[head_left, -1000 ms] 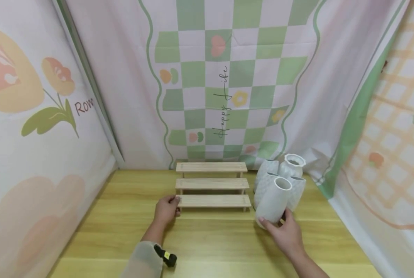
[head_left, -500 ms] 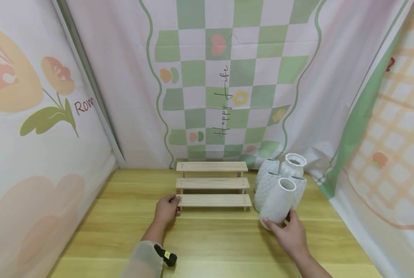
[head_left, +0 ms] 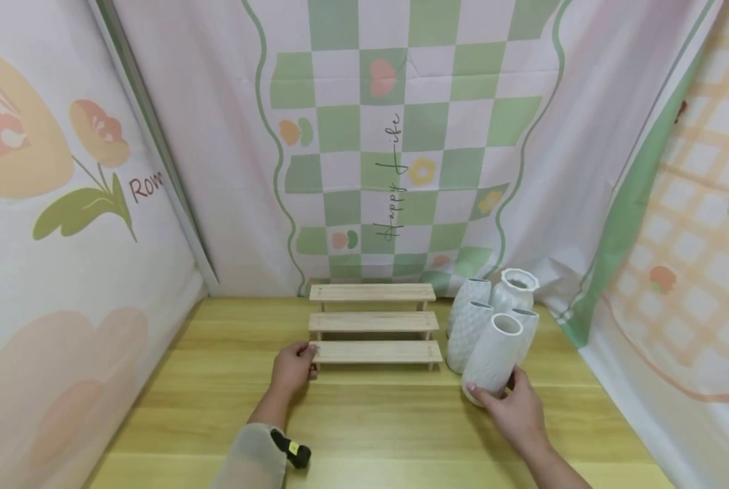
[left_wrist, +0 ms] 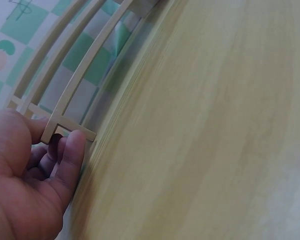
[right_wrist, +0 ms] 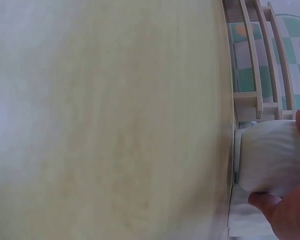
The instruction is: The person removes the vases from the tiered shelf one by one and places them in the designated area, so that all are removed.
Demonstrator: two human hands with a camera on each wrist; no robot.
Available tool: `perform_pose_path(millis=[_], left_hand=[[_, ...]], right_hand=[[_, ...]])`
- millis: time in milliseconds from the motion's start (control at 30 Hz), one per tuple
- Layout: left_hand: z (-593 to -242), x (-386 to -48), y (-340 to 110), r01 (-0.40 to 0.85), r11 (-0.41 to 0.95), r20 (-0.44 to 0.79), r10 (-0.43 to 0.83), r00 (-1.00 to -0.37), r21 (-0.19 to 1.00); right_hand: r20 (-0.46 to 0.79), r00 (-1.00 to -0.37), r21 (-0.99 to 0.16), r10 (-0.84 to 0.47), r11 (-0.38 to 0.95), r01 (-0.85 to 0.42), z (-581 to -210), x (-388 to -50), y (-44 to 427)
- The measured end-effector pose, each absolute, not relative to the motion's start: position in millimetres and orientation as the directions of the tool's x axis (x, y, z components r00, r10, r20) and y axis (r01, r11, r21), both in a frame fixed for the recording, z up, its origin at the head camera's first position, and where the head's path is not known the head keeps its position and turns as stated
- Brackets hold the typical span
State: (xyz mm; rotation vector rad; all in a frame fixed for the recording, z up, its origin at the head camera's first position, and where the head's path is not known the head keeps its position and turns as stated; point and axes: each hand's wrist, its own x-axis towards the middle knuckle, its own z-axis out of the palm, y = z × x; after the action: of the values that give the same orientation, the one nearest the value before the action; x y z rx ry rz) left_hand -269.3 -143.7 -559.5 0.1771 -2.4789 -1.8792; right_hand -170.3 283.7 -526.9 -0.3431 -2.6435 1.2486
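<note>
My left hand (head_left: 293, 369) pinches the front left end of a three-tier wooden stand (head_left: 375, 352). In the left wrist view, the thumb and fingers (left_wrist: 72, 150) lie about that end of the stand. On the right, my right hand (head_left: 513, 407) grips the lower part of a white textured vase (head_left: 491, 360), which leans to the right with its round mouth up. Thumb and fingers are on opposite sides of this vase in the right wrist view. Just behind it stand several more white vases, among them a diamond-patterned one (head_left: 467, 339) and one with a flared, scalloped rim (head_left: 516, 288).
A light wood-grain table (head_left: 364, 428) carries everything. Behind the stand hangs a green and white checkered cloth (head_left: 425, 129). Printed fabric walls close in the left (head_left: 77, 285) and right (head_left: 694, 272) sides. A black strap (head_left: 291, 448) sits on the left wrist.
My right hand has shifted the held vase slightly to the right, with little motion in the last half second. The left hand and the stand stay put.
</note>
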Motion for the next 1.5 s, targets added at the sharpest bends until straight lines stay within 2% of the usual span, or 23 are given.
perform_pose_path(millis=[500,1233,1367,1500], left_hand=[[-561,-268,-144,-0.082,0.253,-0.057,-0.104,-0.993,0.964],[-558,-268,-147,-0.073,0.325,-0.034,-0.125,-0.992,0.943],[-556,-269,-151,-0.057,0.409,0.003,-0.145,-0.989,0.911],[-552,-269,-153,-0.029,0.460,0.051,-0.162,-0.986,0.887]], right_hand=[[0.045,-0.959,-0.765,0.280,0.627,0.147,-529,-172,285],[0.052,-0.962,-0.751,0.269,0.645,0.140,-531,-177,285],[0.102,-0.949,-0.764,0.297,0.635,0.117,-530,-175,283],[0.234,-0.901,-0.805,0.367,0.592,0.032,-522,-174,278]])
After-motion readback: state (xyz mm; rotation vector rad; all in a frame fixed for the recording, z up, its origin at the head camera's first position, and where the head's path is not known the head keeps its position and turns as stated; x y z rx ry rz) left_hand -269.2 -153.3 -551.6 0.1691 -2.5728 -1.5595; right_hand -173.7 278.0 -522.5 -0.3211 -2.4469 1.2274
